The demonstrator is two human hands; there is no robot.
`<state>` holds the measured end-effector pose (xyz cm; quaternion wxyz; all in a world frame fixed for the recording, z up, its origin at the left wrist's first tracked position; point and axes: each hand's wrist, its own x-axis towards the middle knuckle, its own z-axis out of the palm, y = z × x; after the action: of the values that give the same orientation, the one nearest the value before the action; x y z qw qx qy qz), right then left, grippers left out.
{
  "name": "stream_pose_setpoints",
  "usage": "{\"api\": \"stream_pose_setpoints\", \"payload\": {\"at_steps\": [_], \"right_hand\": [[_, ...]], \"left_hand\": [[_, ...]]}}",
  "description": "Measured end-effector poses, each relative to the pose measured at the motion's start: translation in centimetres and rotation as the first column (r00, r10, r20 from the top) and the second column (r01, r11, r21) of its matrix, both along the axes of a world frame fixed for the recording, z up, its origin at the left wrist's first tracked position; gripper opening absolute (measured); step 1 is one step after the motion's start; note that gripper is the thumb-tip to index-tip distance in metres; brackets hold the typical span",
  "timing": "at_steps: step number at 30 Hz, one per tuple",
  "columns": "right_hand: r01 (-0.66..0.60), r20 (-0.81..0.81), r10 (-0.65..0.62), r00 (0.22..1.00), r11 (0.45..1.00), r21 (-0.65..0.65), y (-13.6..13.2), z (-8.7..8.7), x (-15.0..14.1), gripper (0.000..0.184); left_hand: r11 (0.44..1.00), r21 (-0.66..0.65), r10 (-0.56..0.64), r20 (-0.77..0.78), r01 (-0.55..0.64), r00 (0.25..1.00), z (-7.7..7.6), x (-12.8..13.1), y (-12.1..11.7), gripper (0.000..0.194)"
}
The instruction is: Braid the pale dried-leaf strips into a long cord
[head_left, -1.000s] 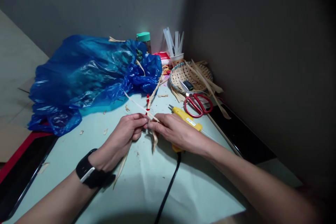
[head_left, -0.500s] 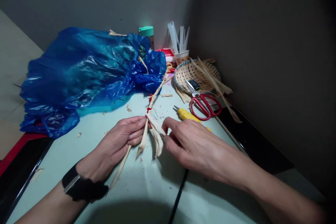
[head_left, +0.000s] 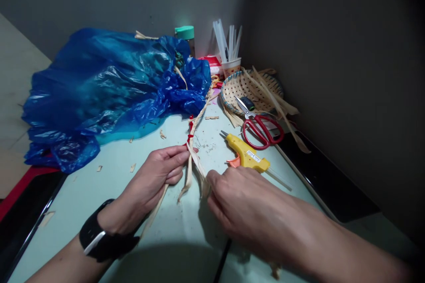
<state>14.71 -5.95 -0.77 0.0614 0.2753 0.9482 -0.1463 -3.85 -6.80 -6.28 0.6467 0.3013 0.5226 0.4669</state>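
My left hand [head_left: 162, 168], a dark band on its wrist, pinches a pale twisted cord of dried husk [head_left: 199, 117] just below a red tie [head_left: 190, 138]. From there the cord runs away toward the blue bag. Loose husk strips [head_left: 188, 177] hang below my left fingertips, and a longer strip [head_left: 156, 210] trails under that palm. My right hand [head_left: 239, 199] is closed on one of the strips [head_left: 198, 164], which stretches between the two hands. Its fingertips are partly hidden. Just beyond my right hand lies a yellow glue gun [head_left: 244, 152] with an orange trigger.
Red-handled scissors [head_left: 262, 130] rest against a woven basket [head_left: 229, 93] holding husk strips. Behind stand a paper cup [head_left: 231, 68] of glue sticks and a green-lidded bottle [head_left: 185, 32]. A large blue plastic bag [head_left: 109, 84] fills the back left. Husk scraps dot the pale green table [head_left: 133, 194].
My right hand has moved slightly down and closer to me, drawing its strip straighter and uncovering more of the glue gun. My left hand keeps its pinch.
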Motion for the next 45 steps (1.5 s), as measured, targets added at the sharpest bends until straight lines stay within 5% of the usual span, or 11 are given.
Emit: {"api": "stream_pose_setpoints", "payload": {"at_steps": [10, 18, 23, 28, 39, 42, 45], "right_hand": [[-0.025, 0.137, 0.051, 0.989, 0.983, -0.181, -0.4, 1.0, -1.1, 0.018], [-0.082, 0.167, 0.095, 0.981, 0.993, -0.081, -0.5, 0.7, -0.1, 0.020], [0.061, 0.020, -0.061, 0.998, 0.998, -0.002, -0.4, 0.0, 1.5, 0.018], [0.074, -0.116, -0.071, 0.991, 0.997, 0.024, -0.8, -0.8, 2.3, 0.019], [0.057, 0.068, -0.039, 0.997, 0.956, -0.287, -1.1, 0.4, 0.4, 0.011], [0.150, 0.000, -0.152, 0.988, 0.973, -0.177, 0.0, 0.1, 0.3, 0.019], [0.350, -0.190, -0.375, 0.908, 0.924, -0.151, 1.4, -0.4, 0.2, 0.032]], "left_hand": [[0.998, 0.010, 0.057, -0.092, -0.056, 0.994, -0.1, 0.4, -0.1, 0.022], [0.998, 0.016, 0.060, -0.033, -0.059, 0.998, 0.1, 0.1, -0.2, 0.023], [0.999, 0.007, 0.051, 0.048, -0.051, 0.998, 0.3, -0.1, -0.2, 0.021], [0.996, -0.006, 0.085, 0.047, -0.085, 0.995, 0.4, 0.0, -0.1, 0.022], [0.992, -0.062, 0.111, 0.001, -0.110, 0.994, 0.8, 0.2, 0.2, 0.021], [0.994, -0.054, 0.094, 0.010, -0.093, 0.996, 0.9, 0.2, 0.1, 0.019], [0.998, -0.033, 0.060, 0.026, -0.059, 0.998, 1.1, 0.2, 0.2, 0.017]]}}
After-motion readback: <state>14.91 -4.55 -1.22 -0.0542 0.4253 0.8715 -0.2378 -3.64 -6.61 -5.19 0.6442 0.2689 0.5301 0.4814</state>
